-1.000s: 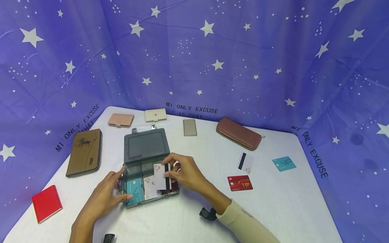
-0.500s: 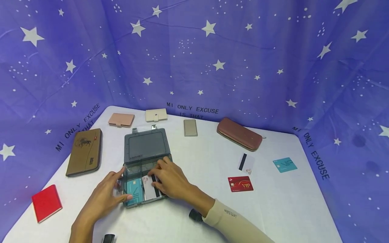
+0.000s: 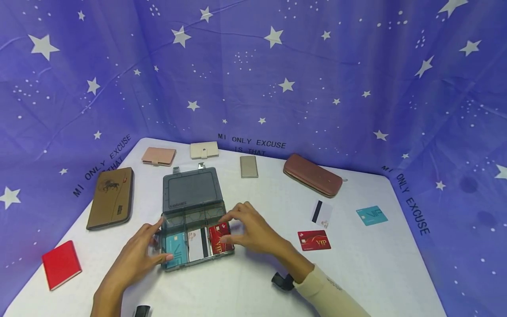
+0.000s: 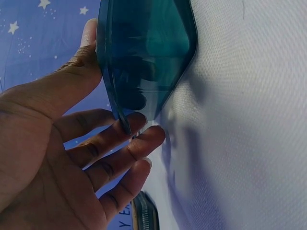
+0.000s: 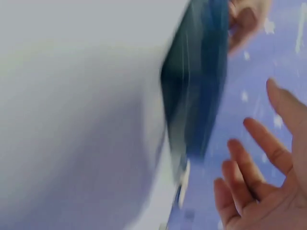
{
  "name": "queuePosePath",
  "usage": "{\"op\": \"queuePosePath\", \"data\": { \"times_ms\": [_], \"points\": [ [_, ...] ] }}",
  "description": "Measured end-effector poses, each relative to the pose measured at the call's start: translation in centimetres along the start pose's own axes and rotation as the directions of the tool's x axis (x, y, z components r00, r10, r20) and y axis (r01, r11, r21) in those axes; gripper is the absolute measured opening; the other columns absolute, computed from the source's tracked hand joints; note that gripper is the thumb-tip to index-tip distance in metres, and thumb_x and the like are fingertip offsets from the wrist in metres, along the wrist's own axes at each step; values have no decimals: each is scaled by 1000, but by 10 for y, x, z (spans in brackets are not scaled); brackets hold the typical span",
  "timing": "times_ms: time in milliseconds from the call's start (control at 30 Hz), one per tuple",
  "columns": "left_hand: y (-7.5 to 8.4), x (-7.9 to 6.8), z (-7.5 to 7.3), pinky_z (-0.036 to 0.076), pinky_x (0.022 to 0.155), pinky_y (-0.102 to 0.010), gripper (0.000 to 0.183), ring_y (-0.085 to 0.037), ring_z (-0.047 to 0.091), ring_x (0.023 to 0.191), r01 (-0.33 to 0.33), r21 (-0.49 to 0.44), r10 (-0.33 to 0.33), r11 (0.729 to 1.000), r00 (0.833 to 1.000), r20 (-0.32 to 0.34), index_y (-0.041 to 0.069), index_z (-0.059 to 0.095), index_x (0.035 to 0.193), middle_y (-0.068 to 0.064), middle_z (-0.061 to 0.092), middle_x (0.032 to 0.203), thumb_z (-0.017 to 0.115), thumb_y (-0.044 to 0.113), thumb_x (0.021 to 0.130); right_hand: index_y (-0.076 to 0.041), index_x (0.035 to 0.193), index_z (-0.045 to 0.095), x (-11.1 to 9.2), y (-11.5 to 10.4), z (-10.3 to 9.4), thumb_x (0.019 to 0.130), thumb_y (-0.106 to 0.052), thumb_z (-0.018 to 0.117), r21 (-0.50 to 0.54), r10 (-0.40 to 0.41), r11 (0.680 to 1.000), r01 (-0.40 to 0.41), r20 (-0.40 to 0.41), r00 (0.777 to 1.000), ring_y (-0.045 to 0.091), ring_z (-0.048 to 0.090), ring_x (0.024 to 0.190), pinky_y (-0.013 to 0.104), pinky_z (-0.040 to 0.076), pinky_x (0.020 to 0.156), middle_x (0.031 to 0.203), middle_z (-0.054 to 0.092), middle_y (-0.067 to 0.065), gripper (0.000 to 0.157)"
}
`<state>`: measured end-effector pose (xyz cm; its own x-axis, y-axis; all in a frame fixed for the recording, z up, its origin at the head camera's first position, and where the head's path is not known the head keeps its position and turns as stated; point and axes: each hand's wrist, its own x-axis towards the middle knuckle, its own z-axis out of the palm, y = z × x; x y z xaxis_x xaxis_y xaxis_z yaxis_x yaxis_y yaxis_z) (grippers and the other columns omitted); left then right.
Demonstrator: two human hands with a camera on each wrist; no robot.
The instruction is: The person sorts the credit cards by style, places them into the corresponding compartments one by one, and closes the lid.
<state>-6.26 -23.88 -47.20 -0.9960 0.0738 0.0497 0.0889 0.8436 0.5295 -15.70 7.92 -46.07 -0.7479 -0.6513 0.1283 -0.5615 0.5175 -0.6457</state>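
A translucent grey compartment box lies with its lid folded back on the table. Its front row holds a teal card, a white card with a black stripe in the middle and a red VIP card at the right. My left hand holds the box by its left side, thumb on the front rim and fingers toward the rear corner. Over the box's right edge hovers my right hand, fingers apart and nothing in them. The right wrist view shows that hand beside the blurred box.
Right of the box lie a red VIP card, a striped white card and a teal card. Behind are a brown zip wallet, a beige case, a cream and a pink cardholder. Left: brown wallet, red notebook.
My right hand has laid the striped white card in the box's middle front compartment, let go and drawn back to the right. The left hand stays put.
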Motion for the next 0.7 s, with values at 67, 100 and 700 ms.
{"op": "queuePosePath", "data": {
  "times_ms": [67,100,700],
  "points": [
    [1,0,-1,44,81,-44,101,-15,49,86,-5,2,5,1000,1000,0,6,37,153,-2,54,104,87,39,72,-25,120,69,-14,13,-17,79,-43,83,81,36,996,-36,0,999,16,52,109,45,45,95,112,64,2,47],
    [1,0,-1,44,81,-44,101,-15,49,86,-6,1,6,1000,1000,0,6,37,153,-2,54,104,87,39,72,-24,121,69,-22,21,-25,77,-41,85,106,45,993,-45,-3,999,19,54,109,47,45,95,112,65,3,50],
    [-1,1,0,46,82,-44,102,-15,51,88,19,-4,-19,1000,999,28,8,34,155,-2,54,106,86,41,74,-21,95,63,-128,97,-89,62,-29,96,-269,407,869,-415,-88,909,15,50,93,35,47,77,97,56,-3,48]
  ]
}}
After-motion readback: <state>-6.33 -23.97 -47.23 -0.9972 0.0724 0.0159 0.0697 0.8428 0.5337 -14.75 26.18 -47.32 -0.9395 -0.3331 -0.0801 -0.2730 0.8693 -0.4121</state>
